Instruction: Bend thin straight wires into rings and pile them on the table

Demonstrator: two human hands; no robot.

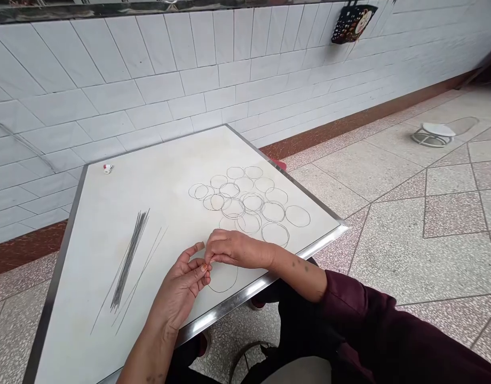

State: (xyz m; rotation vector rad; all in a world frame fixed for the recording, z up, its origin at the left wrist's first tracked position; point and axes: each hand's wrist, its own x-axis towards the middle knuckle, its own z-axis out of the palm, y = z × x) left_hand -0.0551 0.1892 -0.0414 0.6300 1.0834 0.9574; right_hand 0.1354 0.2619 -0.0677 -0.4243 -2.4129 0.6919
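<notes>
A thin wire ring (222, 292) hangs between my two hands near the front edge of the white table (157, 176). The fingertips of my left hand (185, 277) pinch it on its left side. My right hand (233, 248) is closed on the wire too, its fingertips touching those of my left hand. Beyond my hands lie several wire rings (297, 216), many overlapping. To the left rests a bundle of straight wires (129, 261), with a few loose wires (143, 271) beside it.
A small red and white object (108, 168) sits at the table's far left corner. The tiled wall (157, 101) stands behind the table. A patterned bag (353, 23) hangs on it. A low white stool (434, 133) is on the floor at right.
</notes>
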